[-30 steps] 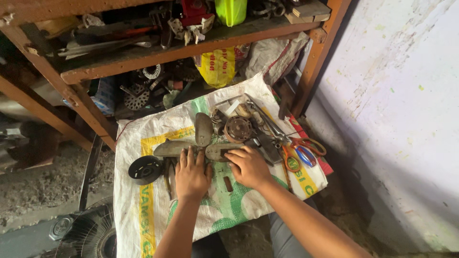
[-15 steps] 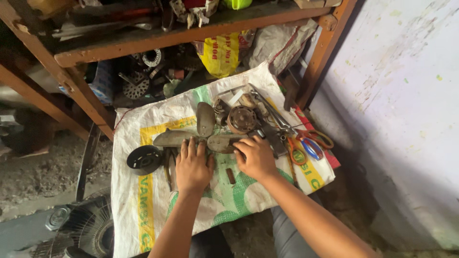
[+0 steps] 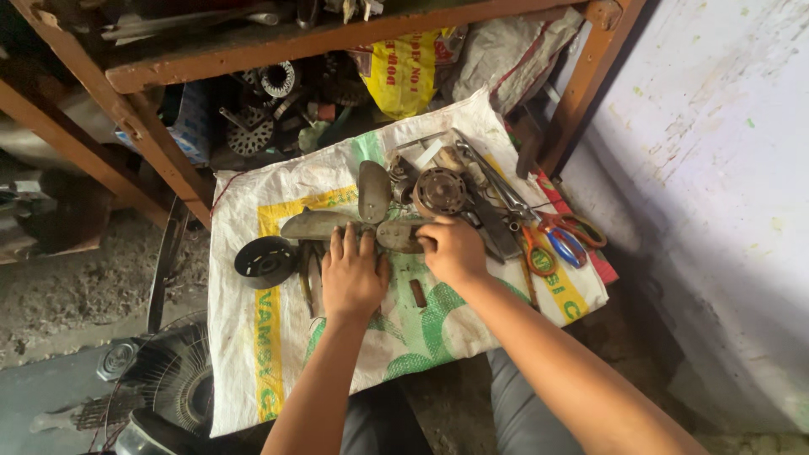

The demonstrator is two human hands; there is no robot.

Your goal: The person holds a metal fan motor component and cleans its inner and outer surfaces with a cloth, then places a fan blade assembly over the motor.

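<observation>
Far left, a wire fan guard (image 3: pixel 160 383) lies on the floor beside the white woven sack (image 3: pixel 253 354) spread out as a work mat. On the sack sits a black round cup-shaped part (image 3: pixel 263 261). Next, the left hand (image 3: pixel 352 274) lies flat, fingers together, its grip open and pressing down on a dusty grey fan blade (image 3: pixel 371 221) that spreads across the sack's middle. The right hand (image 3: pixel 453 250) curls over the blade's right lobe, fingers closed on it. Just beyond sits a round motor part (image 3: pixel 442 190), then orange-handled scissors (image 3: pixel 552 238) near the sack's right edge.
</observation>
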